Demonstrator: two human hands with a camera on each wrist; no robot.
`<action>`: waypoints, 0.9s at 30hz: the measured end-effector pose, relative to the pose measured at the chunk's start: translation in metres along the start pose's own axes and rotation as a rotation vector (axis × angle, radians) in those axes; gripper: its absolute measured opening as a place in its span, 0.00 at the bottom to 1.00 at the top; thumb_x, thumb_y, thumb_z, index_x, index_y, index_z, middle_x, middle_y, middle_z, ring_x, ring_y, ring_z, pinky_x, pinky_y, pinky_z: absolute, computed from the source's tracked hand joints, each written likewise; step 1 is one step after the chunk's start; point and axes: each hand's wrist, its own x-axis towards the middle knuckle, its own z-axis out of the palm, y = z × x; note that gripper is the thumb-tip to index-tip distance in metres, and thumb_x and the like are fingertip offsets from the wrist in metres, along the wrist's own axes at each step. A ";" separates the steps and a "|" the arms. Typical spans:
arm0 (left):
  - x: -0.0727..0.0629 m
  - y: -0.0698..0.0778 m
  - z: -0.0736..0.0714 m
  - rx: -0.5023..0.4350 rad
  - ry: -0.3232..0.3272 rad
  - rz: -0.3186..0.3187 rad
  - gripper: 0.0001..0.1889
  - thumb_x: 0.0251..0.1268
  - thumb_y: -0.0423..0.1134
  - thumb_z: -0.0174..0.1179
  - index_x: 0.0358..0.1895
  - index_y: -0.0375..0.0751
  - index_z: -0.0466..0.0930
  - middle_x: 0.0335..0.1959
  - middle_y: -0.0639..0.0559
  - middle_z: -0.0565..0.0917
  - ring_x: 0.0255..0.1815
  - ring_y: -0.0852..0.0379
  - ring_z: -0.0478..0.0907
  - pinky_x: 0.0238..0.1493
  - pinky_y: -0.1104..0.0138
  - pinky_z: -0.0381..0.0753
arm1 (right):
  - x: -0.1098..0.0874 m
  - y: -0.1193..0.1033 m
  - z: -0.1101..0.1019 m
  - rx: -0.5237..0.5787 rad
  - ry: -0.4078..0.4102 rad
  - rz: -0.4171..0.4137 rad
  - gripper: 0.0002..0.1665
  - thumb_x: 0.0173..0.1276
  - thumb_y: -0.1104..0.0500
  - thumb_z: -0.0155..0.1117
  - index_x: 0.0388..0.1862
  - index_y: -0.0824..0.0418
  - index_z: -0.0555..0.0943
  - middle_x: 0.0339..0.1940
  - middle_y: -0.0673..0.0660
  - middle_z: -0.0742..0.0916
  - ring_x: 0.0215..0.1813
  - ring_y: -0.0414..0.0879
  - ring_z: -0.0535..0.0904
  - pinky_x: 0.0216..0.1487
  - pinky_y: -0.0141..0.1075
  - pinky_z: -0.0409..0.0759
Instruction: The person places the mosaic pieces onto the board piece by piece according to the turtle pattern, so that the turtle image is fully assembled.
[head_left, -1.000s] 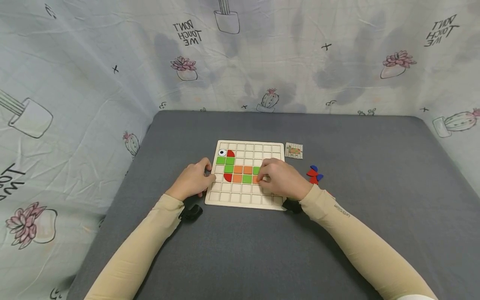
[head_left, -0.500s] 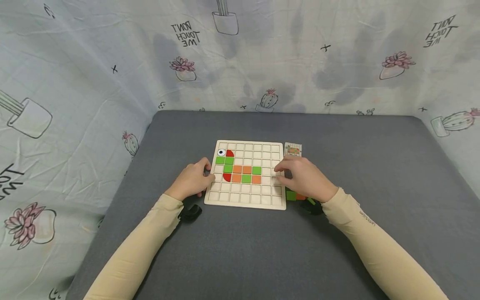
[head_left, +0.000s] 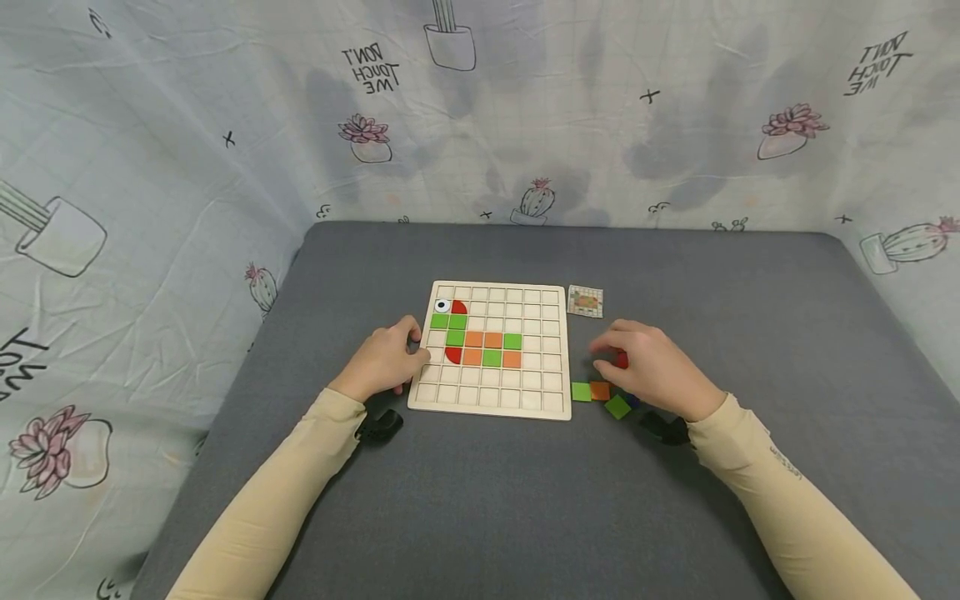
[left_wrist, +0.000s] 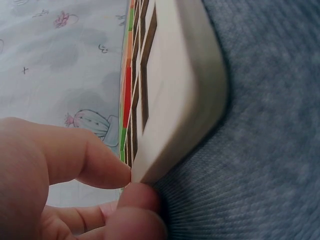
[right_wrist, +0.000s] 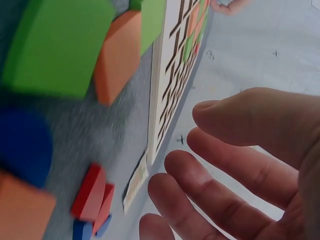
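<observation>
A pale wooden grid board (head_left: pixel 487 396) lies on the grey table, with green, orange and red tiles and an eye tile (head_left: pixel 442 306) set in its squares. At its left edge my left hand (head_left: pixel 381 358) pinches the rim between thumb and fingers, as the left wrist view shows close up. My right hand (head_left: pixel 652 362) hovers right of the board over loose pieces, fingers spread and holding nothing. Under and beside it lie a green square (head_left: pixel 581 392), an orange square (head_left: pixel 600 391), another green square (head_left: pixel 618 407), red pieces (right_wrist: pixel 91 192) and a blue piece (right_wrist: pixel 22 145).
A small pattern card (head_left: pixel 586 301) lies off the board's upper right corner. Another orange piece (right_wrist: pixel 22 207) shows low in the right wrist view. A pale printed cloth (head_left: pixel 600 108) hangs behind the table and along its left side.
My right hand has let go of an orange square on the board and moved right, off the board, to above the loose pieces. My left hand stays at the board's left edge.
</observation>
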 end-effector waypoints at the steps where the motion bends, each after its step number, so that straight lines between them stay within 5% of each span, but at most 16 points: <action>1: 0.000 0.000 0.000 0.002 0.000 0.001 0.13 0.75 0.42 0.55 0.54 0.39 0.71 0.15 0.51 0.78 0.12 0.55 0.77 0.18 0.65 0.70 | -0.002 0.002 -0.001 -0.004 0.003 0.003 0.09 0.67 0.64 0.72 0.45 0.59 0.89 0.41 0.52 0.88 0.36 0.43 0.81 0.40 0.40 0.81; 13: 0.002 -0.002 0.003 0.008 0.003 0.006 0.13 0.75 0.42 0.55 0.54 0.40 0.71 0.14 0.51 0.78 0.12 0.55 0.76 0.18 0.65 0.69 | -0.021 0.016 -0.010 -0.037 0.012 0.039 0.08 0.64 0.65 0.74 0.41 0.57 0.89 0.40 0.51 0.87 0.35 0.46 0.79 0.35 0.37 0.76; 27: 0.002 -0.003 0.004 0.011 0.013 0.004 0.12 0.75 0.42 0.55 0.54 0.40 0.71 0.15 0.51 0.77 0.12 0.55 0.75 0.18 0.65 0.69 | -0.047 0.032 -0.016 -0.050 -0.113 0.035 0.16 0.59 0.63 0.79 0.47 0.55 0.89 0.41 0.47 0.85 0.40 0.40 0.78 0.39 0.36 0.79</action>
